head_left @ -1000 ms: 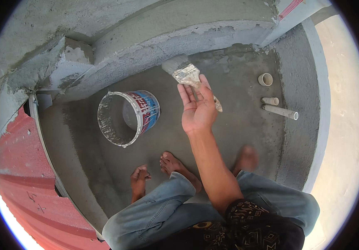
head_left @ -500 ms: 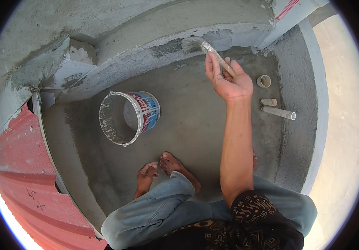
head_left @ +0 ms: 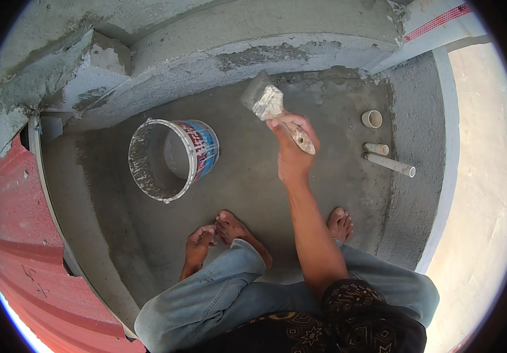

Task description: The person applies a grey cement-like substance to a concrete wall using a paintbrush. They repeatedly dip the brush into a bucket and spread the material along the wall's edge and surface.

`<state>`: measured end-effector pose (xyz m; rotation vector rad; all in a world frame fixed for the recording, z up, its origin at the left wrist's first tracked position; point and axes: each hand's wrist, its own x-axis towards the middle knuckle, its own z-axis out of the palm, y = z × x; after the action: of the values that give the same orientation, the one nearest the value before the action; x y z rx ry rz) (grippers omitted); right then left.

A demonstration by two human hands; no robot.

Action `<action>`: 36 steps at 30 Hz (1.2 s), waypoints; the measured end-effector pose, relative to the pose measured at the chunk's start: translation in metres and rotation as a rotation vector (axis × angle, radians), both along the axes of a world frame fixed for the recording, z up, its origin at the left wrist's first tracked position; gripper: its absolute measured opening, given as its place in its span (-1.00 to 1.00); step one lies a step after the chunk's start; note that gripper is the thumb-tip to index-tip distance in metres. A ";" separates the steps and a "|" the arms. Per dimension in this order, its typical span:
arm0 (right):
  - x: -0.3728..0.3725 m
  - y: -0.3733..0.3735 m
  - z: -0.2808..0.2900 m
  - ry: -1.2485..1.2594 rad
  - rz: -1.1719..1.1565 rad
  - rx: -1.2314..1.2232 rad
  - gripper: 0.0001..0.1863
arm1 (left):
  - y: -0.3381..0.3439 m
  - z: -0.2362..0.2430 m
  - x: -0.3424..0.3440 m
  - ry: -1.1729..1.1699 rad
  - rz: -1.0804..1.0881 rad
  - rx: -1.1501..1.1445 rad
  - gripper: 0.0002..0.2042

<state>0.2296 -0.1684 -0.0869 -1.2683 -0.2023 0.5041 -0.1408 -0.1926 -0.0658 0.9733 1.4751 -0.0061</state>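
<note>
Head view: the brush [head_left: 269, 105] slants, bristles [head_left: 255, 89] forward-left beyond the right fingers [head_left: 283, 136], which grip its handle [head_left: 302, 140]; left fingers [head_left: 205, 233] curl loosely.

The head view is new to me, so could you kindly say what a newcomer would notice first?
The red-and-blue bucket probably draws the eye first, left of centre on the grey floor. Next come the brush in the right hand, above the middle, and the red sheet at left.

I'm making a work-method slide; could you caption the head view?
Right hand gripping a flat paintbrush over a grey cement floor, a splattered bucket to its left.
</note>
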 end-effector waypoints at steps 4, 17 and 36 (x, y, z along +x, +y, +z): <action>0.008 0.030 -0.013 -0.865 0.472 -0.032 -0.76 | 0.006 -0.002 0.012 -0.015 -0.059 -0.007 -0.66; 0.172 -0.046 0.014 -1.394 0.612 -0.740 -0.71 | 0.024 -0.003 0.032 -0.015 -0.108 -0.048 -0.69; 0.037 0.066 -0.005 -1.259 0.818 -0.538 -0.68 | 0.037 0.005 0.041 -0.094 0.029 0.077 -0.67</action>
<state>0.2666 -0.1028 -0.0920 -1.8746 -1.7869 0.3731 -0.0995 -0.1552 -0.0605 1.0009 1.4112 0.1169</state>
